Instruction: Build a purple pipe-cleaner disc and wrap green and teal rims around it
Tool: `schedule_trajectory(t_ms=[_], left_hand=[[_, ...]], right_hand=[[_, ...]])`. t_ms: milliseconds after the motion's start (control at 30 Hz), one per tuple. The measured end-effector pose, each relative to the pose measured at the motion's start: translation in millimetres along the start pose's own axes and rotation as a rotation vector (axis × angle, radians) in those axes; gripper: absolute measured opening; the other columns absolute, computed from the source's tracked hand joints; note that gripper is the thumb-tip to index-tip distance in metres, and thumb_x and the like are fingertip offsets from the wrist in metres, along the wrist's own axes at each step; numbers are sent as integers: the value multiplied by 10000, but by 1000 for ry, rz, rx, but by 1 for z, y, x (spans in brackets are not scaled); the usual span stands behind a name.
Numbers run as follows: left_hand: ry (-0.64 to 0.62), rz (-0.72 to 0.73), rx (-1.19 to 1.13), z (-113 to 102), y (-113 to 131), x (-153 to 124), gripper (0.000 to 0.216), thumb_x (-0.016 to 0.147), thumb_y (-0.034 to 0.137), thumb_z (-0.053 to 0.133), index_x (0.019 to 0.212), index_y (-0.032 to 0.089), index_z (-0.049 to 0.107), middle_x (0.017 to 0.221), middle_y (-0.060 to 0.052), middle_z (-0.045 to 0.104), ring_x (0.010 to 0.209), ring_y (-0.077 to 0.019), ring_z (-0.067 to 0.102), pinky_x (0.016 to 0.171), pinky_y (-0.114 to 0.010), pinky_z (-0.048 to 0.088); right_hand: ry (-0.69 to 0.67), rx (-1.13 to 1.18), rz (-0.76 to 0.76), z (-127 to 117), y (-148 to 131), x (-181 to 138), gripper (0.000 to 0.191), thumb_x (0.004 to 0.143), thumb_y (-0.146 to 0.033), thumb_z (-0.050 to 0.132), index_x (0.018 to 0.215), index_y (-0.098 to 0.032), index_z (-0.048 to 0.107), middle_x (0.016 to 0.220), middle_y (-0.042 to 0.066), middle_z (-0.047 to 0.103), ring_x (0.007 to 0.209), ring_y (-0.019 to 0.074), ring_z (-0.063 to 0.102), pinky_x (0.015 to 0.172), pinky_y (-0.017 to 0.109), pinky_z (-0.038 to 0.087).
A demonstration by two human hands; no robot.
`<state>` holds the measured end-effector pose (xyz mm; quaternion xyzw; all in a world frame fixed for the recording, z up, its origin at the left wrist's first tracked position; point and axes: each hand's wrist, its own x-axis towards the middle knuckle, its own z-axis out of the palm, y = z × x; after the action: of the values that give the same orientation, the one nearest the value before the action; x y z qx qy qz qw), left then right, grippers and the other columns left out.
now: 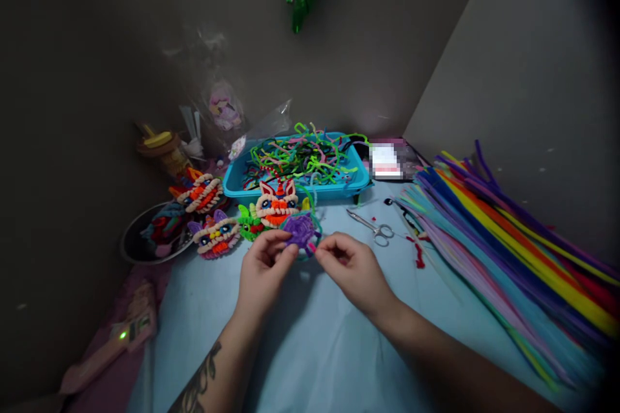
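Note:
Between my two hands is a purple coiled pipe-cleaner piece (299, 232) with teal strands around its edge. My left hand (268, 261) pinches it from the left side, thumb in front. My right hand (352, 264) is closed at its lower right, thumb and forefinger pinching a small pink pipe-cleaner end (312, 248). Just behind stands an orange and cream lion-head figure (278, 204). Left of it are a green figure (250, 222) and a second cream head with purple ears (217, 235).
A blue tray (290, 192) of tangled pipe-cleaner scraps stands behind. Scissors (372, 227) lie right of centre, near a long fan of pipe cleaners (508, 239). At left are a dark bowl (126, 239), another orange head (201, 193) and a pink glue gun (130, 332).

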<state>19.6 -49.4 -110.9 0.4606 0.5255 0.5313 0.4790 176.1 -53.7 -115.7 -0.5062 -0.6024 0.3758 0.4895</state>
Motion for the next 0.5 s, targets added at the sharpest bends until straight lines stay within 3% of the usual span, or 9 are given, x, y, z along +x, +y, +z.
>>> schedule_trajectory(t_ms=[167, 300, 500], left_hand=[[-35, -89, -138, -1, 1, 3, 267, 641, 262, 789, 847, 180, 640, 600, 58, 584, 535, -63, 514, 546, -167, 408], [-85, -123, -157, 0, -1, 3, 287, 621, 263, 805, 842, 172, 646, 619, 48, 608, 568, -71, 535, 575, -174, 424], [-60, -134, -170, -1, -1, 4, 298, 605, 267, 814, 836, 166, 655, 641, 38, 616, 582, -77, 541, 591, -185, 424]], right_hand=[[69, -398, -376, -5, 6, 2, 154, 842, -142, 543, 783, -204, 670, 754, 43, 617, 778, 187, 564, 716, 309, 450], [68, -467, -418, -6, 7, 1, 151, 854, -150, 552, 826, -206, 689, 760, 53, 623, 787, 201, 552, 712, 328, 456], [79, -404, -449, -5, 4, 1, 149, 854, -124, 552, 815, -193, 678, 744, 46, 606, 774, 193, 542, 696, 319, 452]])
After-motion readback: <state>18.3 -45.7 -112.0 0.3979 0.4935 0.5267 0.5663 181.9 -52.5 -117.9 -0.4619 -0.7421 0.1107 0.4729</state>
